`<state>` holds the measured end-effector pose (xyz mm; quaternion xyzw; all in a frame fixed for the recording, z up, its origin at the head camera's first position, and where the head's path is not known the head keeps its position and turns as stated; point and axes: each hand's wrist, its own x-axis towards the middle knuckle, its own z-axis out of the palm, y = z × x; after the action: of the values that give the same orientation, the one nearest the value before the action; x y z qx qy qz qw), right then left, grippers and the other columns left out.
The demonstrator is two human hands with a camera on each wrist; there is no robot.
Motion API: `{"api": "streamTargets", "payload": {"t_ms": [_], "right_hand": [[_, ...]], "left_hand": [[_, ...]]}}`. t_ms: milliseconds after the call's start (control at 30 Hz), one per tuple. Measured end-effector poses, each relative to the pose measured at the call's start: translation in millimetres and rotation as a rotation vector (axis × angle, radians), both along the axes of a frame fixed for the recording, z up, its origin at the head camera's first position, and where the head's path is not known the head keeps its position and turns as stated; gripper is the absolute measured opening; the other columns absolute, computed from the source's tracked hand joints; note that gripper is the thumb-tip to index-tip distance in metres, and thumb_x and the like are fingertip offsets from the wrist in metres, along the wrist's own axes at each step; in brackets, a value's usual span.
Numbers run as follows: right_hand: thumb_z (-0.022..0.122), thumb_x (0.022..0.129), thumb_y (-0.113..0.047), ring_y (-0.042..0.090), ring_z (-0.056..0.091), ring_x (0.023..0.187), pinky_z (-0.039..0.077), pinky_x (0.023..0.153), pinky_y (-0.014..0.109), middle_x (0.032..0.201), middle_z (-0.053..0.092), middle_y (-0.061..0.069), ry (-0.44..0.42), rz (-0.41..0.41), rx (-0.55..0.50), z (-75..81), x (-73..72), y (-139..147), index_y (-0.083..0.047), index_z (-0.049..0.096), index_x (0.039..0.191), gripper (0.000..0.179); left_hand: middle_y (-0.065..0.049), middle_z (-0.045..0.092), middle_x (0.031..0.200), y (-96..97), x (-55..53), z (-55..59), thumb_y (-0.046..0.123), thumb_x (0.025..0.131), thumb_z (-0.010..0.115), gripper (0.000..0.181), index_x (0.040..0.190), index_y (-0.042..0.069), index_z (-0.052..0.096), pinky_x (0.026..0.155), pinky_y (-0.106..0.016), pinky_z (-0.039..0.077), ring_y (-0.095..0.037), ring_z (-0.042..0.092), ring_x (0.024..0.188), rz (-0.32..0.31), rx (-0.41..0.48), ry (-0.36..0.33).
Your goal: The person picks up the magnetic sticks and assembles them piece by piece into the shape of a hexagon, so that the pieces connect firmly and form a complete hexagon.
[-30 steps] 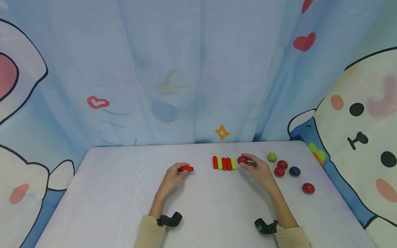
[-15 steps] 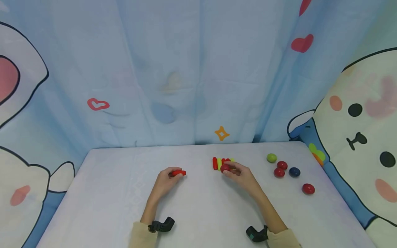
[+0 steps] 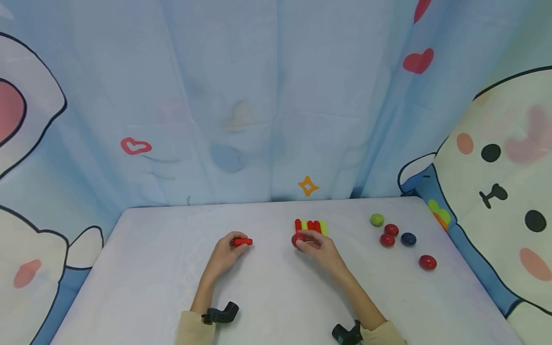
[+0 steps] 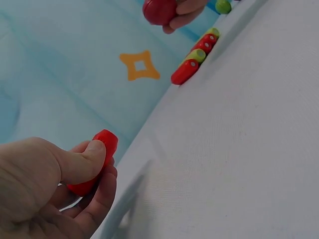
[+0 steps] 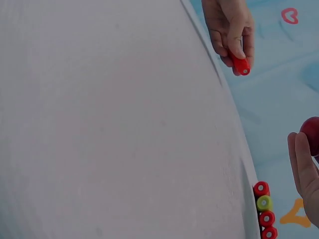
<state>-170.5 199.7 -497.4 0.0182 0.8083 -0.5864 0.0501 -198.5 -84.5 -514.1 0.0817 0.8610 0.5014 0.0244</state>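
My left hand (image 3: 224, 254) pinches a short red rod (image 3: 243, 242) between thumb and fingers, above the left middle of the table. The left wrist view shows the thumb lying across that red rod (image 4: 108, 142). My right hand (image 3: 322, 252) holds a red ball (image 3: 296, 240) at its fingertips, just in front of a row of red and yellow-green rods (image 3: 324, 228), partly covering it. In the right wrist view the row's rods (image 5: 264, 203) have a pale round spot on each end, and only part of the red ball (image 5: 312, 133) shows.
Right of the row lie a green ball (image 3: 377, 220), a dark blue ball (image 3: 408, 239) and several red balls (image 3: 428, 262). They rest on a table with a white cloth (image 3: 155, 268). Behind it hangs a blue printed curtain (image 3: 241, 105).
My right hand has carried the red ball leftward and slightly nearer, from the row's right end to its left front. My left hand has drawn back leftward with its red rod.
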Motion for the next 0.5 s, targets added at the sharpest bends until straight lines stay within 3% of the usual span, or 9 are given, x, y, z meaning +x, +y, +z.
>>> {"api": "streamTargets", "payload": {"t_ms": [267,500], "right_hand": [[0.073,0.086,-0.028,0.020,0.063,0.105,0.057,0.088,0.037,0.123,0.062,0.008,-0.017,0.012,-0.071,-1.0,2.7,-23,-0.018,0.060,0.128,0.045],[0.072,0.086,-0.034,0.023,0.060,0.111,0.057,0.088,0.036,0.125,0.062,0.008,-0.024,0.007,-0.083,-6.9,-4.7,-43,-0.017,0.061,0.127,0.045]], "left_hand": [[-0.011,0.069,0.114,0.4,1.3,-1.6,0.012,0.091,0.066,0.026,0.117,0.009,0.068,0.086,-0.037,0.054,-0.023,0.064,0.103,-0.040,-0.009,0.019],[-0.008,0.069,0.111,2.4,2.2,0.2,0.015,0.092,0.066,0.025,0.116,0.011,0.068,0.087,-0.035,0.053,-0.019,0.063,0.099,-0.017,0.001,-0.010]]}}
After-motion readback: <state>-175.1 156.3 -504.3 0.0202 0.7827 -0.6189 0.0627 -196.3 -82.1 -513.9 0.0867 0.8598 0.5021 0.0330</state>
